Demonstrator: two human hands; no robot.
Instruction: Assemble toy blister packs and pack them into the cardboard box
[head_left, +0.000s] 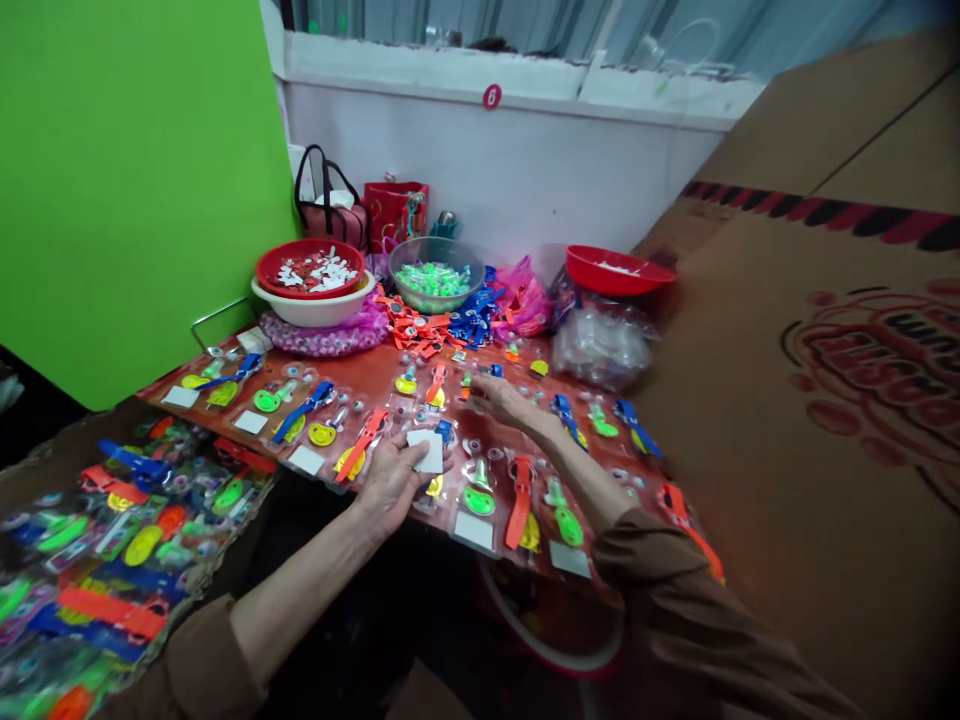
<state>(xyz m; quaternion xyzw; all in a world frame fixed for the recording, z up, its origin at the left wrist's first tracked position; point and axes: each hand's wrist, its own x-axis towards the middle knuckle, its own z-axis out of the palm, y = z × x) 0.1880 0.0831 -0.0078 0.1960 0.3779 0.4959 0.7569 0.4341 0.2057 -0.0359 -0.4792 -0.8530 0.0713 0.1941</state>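
My left hand (391, 478) rests on the near edge of a red work board (375, 372) and pinches a small white card (427, 450) between thumb and fingers. My right hand (501, 398) reaches farther out over the board, fingers curled down among small coloured toy parts; what it grips is too small to name. The board holds rows of clear blister trays (480, 490) filled with orange, blue, green and yellow plastic pieces and white cards.
A red bowl (309, 268) of white and red bits sits in a white basin at the back left. Beside it stand a clear bowl (436, 272) of green parts, a red lid (619, 270) on plastic bags, and handbags. Filled trays (112, 540) pile at my left; cardboard (810, 400) rises right.
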